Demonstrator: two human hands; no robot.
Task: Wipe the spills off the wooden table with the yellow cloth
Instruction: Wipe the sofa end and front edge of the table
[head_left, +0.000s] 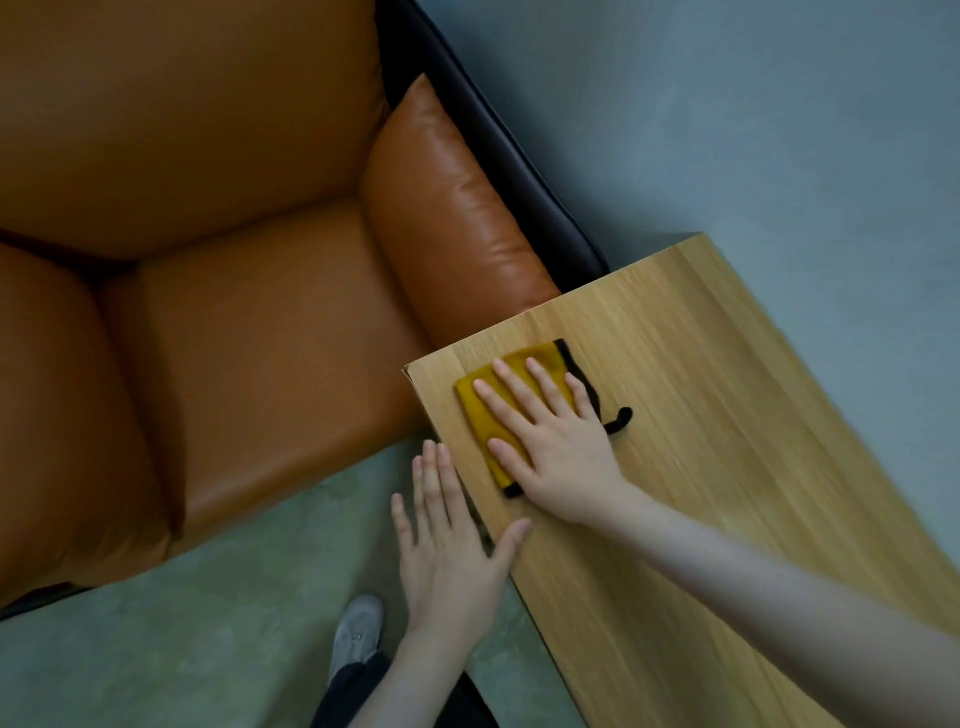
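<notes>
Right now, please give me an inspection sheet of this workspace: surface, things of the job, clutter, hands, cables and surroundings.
Surface: wooden table, light grain; no spill can be made out on the visible part.
Job's things: yellow cloth with black edging, lying flat near the table corner.
Clutter: nothing seen.
Hands: right hand flat on the cloth, fingers straight; left hand open at the table edge, thumb on the top.
Cables: nothing seen.
Surroundings: orange leather sofa beside the table; grey floor; a grey shoe below the left hand.
</notes>
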